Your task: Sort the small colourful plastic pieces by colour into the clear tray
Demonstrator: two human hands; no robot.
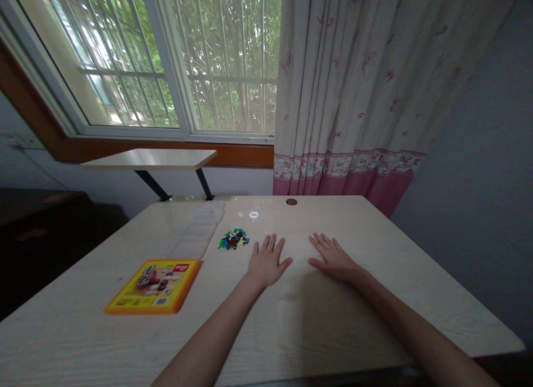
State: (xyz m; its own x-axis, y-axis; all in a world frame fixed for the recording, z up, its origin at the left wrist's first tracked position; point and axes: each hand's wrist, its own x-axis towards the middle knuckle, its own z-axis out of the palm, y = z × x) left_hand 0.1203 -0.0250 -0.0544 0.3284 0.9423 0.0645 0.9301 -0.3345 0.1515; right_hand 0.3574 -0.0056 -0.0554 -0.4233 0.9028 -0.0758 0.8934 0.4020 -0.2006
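My left hand (267, 262) lies flat on the pale wooden table (250, 337), fingers spread and holding nothing. To its right, my right hand (333, 259) rests palm down with fingers stretched out, also holding nothing. Just left of my left hand is a small heap of tiny coloured pieces (234, 239) in blue, green, brown and cream; their exact kind is too small to tell. A flat yellow and orange box (156, 286) with a printed picture lies nearer me on the left. Behind the box stretches a clear plastic sheet (195, 230), flat on the table.
A raised shelf (154, 159) on black legs stands at the table's back left. A round brown cable hole (291, 202) is set near the back edge. Behind are a barred window (225, 59) and a long patterned curtain (345, 98).
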